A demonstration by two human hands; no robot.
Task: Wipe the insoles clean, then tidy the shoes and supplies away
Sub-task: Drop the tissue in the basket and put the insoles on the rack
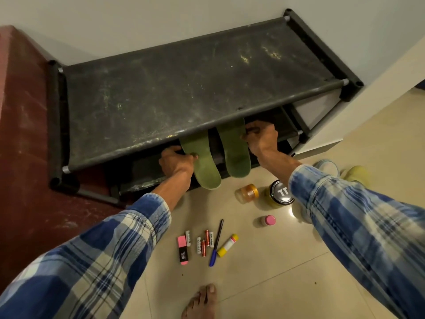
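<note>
Two insoles, one per hand, that was me crouched at the rack (56,125). My left hand (176,161) was curled round the outer edge of the left insole (205,164), thumb on top. My right hand (262,138) pinched the right insole (235,153) from its far side. They lay side by side, not touching, heels sticking out past the front edge of the lower shelf (284,122), toes hidden under the top shelf (184,88). Any tips for this bit? — OP

Honestly couldn't tell from that shot if they were going in or coming out, or what the toes sat on. Either way I'd have held them flat and moved them straight along their length, so nothing snagged on the top shelf's front edge. That top shelf looked properly dusty, so I'd have kept the clean faces off its underside. A grip nearer mid-length would've stopped the heels drooping. The jars (281,194) sat on the floor just below the heels, with the batteries (204,244) a bit nearer you, so I'd have watched my sleeves there. What looked like shoes (326,166) sat on the floor by the rack's right front corner, half hidden behind your arm, so I'd guess the tidying wasn't finished. — reply
</note>
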